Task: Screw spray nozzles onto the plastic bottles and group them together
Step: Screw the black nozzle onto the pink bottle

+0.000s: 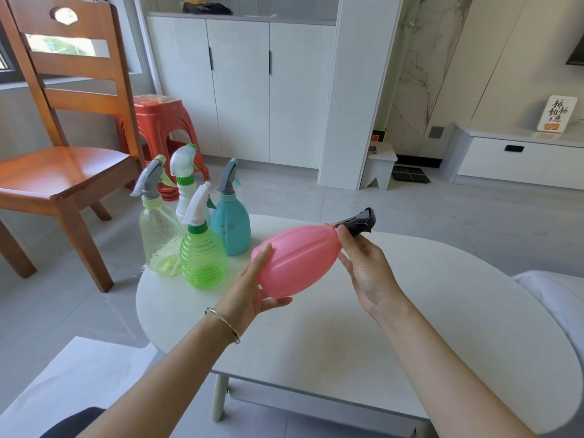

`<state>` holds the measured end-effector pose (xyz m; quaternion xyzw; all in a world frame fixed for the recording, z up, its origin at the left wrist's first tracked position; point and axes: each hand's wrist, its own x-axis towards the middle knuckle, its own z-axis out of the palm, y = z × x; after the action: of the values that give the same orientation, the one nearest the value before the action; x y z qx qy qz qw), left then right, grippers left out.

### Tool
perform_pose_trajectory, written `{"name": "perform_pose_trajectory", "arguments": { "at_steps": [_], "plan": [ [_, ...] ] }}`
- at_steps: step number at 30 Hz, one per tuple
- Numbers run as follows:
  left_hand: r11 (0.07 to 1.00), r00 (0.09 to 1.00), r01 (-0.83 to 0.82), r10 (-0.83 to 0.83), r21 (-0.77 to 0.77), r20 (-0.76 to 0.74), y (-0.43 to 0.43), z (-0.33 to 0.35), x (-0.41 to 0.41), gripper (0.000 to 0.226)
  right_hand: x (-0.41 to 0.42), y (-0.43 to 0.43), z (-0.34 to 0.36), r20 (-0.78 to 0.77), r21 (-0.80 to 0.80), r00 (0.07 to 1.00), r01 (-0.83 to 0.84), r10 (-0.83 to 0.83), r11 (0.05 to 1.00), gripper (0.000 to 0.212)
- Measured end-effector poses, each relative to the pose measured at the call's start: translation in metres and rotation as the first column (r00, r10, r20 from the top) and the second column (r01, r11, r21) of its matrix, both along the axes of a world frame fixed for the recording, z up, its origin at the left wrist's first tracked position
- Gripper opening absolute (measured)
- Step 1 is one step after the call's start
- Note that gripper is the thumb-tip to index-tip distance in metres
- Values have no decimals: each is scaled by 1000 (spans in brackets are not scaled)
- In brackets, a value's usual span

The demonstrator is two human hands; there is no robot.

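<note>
A pink ribbed bottle (298,259) lies tilted in the air above the white table (347,343), its neck pointing up to the right. My left hand (252,286) cups its base from below. My right hand (363,267) pinches the black spray nozzle (358,223) at the bottle's neck. At the table's far left corner stand several bottles with nozzles on: a pale yellow one (158,238), a bright green one (203,257), a teal one (230,227) and a white one (186,188) behind them.
A wooden chair (63,172) stands on the floor to the left. Behind the bottles is a stack of red plastic stools (161,121). White cabinets (246,90) line the back wall. A grey cushion edge (556,298) shows at the right.
</note>
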<state>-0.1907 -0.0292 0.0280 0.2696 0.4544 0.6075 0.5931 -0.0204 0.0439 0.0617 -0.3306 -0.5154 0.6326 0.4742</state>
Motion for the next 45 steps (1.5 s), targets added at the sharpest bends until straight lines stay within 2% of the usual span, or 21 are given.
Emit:
{"name": "perform_pose_trajectory", "arguments": {
  "at_steps": [5, 8, 10, 12, 15, 18, 19, 21, 25, 30, 34, 39, 45],
  "plan": [
    [997, 999, 13, -10, 72, -42, -2, 5, -2, 45, 1, -3, 8, -21, 9, 1000, 2, -2, 1000, 49],
    [997, 961, 27, -5, 76, -276, -6, 10, -6, 55, 2, -8, 11, -17, 30, 999, 49, -48, 998, 52],
    [988, 857, -14, 92, 155, -507, -10, 12, -8, 54, 0, -13, 13, 11, 58, 998, 58, -59, 997, 51],
    [964, 710, 23, 170, 264, -683, -17, 15, -10, 67, -4, -19, 15, 54, 116, 997, 47, -53, 992, 43],
    [934, 577, 90, 235, 347, -782, -27, 19, -18, 87, -22, -31, 23, 108, 220, 993, 21, -46, 975, 30],
    [909, 461, 57, 342, 412, -819, -39, 23, -33, 94, -48, -45, 38, 163, 320, 986, -26, -28, 947, 25],
    [896, 451, 31, 383, 443, -806, -43, 24, -38, 92, -57, -50, 44, 172, 338, 985, -54, -6, 940, 25],
    [871, 493, -29, 439, 490, -751, -51, 25, -50, 87, -73, -59, 52, 197, 356, 977, -149, 82, 922, 28],
    [849, 602, -174, 493, 500, -628, -68, 25, -84, 81, -107, -72, 49, 328, 316, 910, -357, 252, 879, 54],
    [881, 569, -201, 461, 429, -681, -86, 12, -128, 80, -145, -85, 25, 385, 226, 851, -461, 357, 858, 56],
    [916, 559, -197, 397, 348, -728, -95, -9, -149, 82, -171, -87, -1, 411, 146, 823, -483, 391, 863, 68],
    [934, 526, -240, 355, 265, -773, -100, -30, -163, 93, -192, -86, -29, 459, 82, 800, -471, 386, 878, 48],
    [911, 490, -315, 395, 264, -777, -92, -47, -161, 87, -199, -82, -43, 514, 92, 805, -395, 296, 914, 46]
  ]
}}
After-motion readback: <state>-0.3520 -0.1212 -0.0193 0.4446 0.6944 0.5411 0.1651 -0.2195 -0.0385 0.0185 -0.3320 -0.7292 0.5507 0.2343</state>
